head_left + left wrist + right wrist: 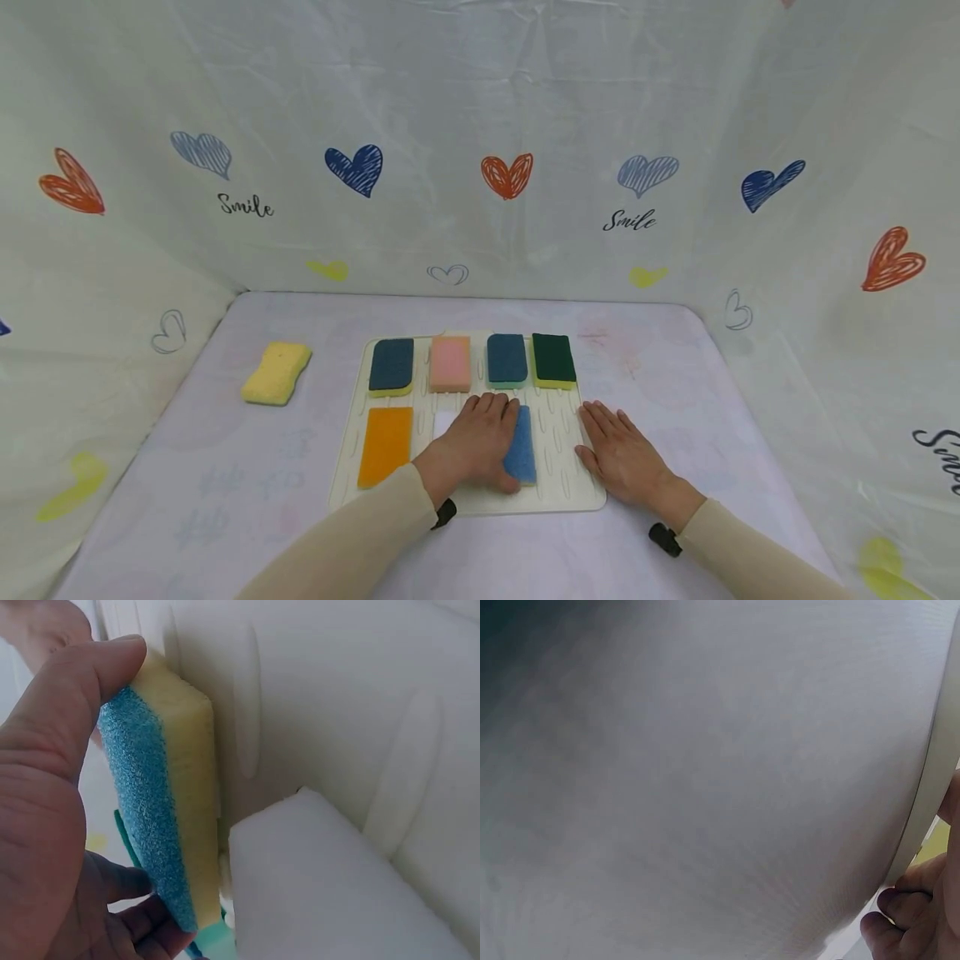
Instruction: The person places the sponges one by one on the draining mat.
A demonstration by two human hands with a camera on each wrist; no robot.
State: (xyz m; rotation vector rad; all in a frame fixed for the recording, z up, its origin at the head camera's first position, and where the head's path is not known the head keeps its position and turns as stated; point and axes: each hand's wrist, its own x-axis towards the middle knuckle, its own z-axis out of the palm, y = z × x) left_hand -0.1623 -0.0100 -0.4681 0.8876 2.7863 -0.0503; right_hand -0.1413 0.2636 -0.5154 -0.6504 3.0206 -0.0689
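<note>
A blue-and-yellow sponge (pixel 523 448) lies on the cream ridged mat (pixel 564 475), blue side up. My left hand (pixel 478 440) reaches over it and grips it by its two ends. In the left wrist view the thumb presses one end of the sponge (pixel 142 787) and the fingertips hold the other. A white sponge (pixel 443 422) lies just left of it, partly hidden under my left hand. My right hand (pixel 626 458) rests with straight fingers at the mat's right edge, holding nothing.
Along the mat's back row are a dark blue sponge (pixel 392 364), a pink one (pixel 450 364), another dark blue one (pixel 507 360) and a dark green one (pixel 553 360). An orange sponge (pixel 386 446) lies front left. A yellow sponge (pixel 276 373) sits off the mat, on the table.
</note>
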